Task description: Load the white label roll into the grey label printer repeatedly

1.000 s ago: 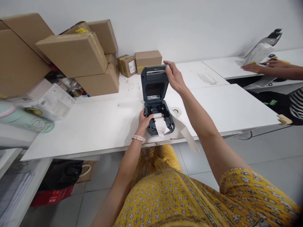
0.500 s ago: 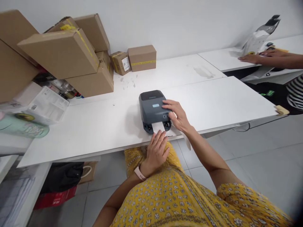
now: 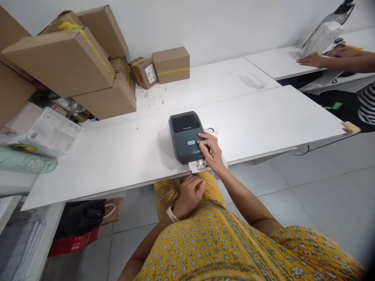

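Label printer (image 3: 186, 136) at near edge of bench (image 3: 117, 156), lid closed. Right hand (image 3: 210, 152) lying on its front right corner, fingers flat on top, grip open, clasping nothing. Paper strip (image 3: 197, 166) poking from front slot, just under that hand. Left hand (image 3: 190, 193) below bench edge, loosely curled, apart from printer, grip empty. Right forearm angled in from lower right. Printer long axis near to far, slot toward the person. Cardboard boxes (image 3: 88, 70) stacked far left.

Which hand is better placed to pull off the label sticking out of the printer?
Probably the left hand: it hangs free just below the label. The right hand rests on the printer by its front edge.
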Demonstrator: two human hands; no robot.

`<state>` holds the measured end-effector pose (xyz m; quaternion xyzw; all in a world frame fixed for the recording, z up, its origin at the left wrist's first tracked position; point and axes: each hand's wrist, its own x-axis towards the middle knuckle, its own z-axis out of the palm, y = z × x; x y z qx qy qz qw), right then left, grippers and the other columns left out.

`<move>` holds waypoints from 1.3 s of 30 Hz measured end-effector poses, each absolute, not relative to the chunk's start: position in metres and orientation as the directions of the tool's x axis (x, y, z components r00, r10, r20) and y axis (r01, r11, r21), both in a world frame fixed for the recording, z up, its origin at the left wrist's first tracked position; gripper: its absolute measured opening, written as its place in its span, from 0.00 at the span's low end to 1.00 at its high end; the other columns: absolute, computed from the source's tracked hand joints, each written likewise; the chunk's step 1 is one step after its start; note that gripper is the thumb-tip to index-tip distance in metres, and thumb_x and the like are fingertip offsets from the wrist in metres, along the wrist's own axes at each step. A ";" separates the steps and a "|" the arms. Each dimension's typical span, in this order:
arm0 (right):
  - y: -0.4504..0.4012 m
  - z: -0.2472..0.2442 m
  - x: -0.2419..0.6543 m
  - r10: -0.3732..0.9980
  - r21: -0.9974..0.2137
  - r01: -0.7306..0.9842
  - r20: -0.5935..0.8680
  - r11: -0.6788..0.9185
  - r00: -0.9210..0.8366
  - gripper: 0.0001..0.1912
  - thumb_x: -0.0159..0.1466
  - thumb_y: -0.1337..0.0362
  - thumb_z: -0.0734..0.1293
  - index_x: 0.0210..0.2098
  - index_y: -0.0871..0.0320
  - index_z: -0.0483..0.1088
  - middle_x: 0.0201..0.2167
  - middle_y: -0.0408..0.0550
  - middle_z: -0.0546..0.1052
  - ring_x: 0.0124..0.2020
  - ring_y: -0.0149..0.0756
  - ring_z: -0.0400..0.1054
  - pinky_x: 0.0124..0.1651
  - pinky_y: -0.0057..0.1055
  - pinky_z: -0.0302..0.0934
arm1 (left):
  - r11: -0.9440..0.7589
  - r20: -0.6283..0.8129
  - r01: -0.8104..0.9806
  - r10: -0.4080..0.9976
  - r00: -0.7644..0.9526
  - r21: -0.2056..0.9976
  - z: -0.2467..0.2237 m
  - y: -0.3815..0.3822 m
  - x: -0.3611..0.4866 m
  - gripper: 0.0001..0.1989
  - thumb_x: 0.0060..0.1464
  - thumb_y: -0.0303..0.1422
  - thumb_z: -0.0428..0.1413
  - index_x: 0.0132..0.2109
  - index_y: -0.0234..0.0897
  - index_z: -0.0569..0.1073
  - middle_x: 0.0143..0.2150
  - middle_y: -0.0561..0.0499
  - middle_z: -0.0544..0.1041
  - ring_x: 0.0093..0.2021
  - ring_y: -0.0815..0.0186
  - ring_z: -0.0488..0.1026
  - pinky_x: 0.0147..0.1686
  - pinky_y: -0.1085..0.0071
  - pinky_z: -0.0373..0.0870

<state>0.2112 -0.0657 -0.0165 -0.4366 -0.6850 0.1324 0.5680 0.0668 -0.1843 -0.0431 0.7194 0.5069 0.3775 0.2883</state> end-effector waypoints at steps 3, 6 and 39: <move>-0.067 -0.020 0.205 0.779 -0.751 0.384 0.616 0.537 0.113 0.10 0.74 0.57 0.63 0.42 0.50 0.76 0.53 0.51 0.82 0.65 0.46 0.69 0.67 0.55 0.64 | 0.085 -0.090 0.262 0.996 0.007 0.961 -0.042 -0.177 0.059 0.21 0.62 0.47 0.55 0.28 0.38 0.73 0.27 0.48 0.78 0.31 0.63 0.75 0.38 0.65 0.74; -0.067 -0.022 0.203 0.785 -0.773 0.340 0.605 0.536 0.138 0.09 0.73 0.58 0.63 0.42 0.49 0.76 0.52 0.50 0.81 0.65 0.46 0.68 0.69 0.54 0.62 | 0.415 -0.422 -0.191 0.907 0.002 0.890 -0.035 -0.162 0.055 0.26 0.55 0.58 0.57 0.35 0.36 0.77 0.33 0.45 0.81 0.32 0.62 0.77 0.38 0.64 0.76; -0.069 -0.016 0.221 0.771 -0.515 0.642 0.607 0.568 -0.195 0.17 0.74 0.51 0.59 0.55 0.40 0.76 0.61 0.45 0.75 0.69 0.50 0.61 0.74 0.60 0.45 | 0.344 -0.311 -0.179 0.932 0.187 0.922 -0.025 -0.138 0.076 0.30 0.53 0.62 0.58 0.28 0.36 0.76 0.25 0.45 0.80 0.25 0.61 0.77 0.35 0.62 0.77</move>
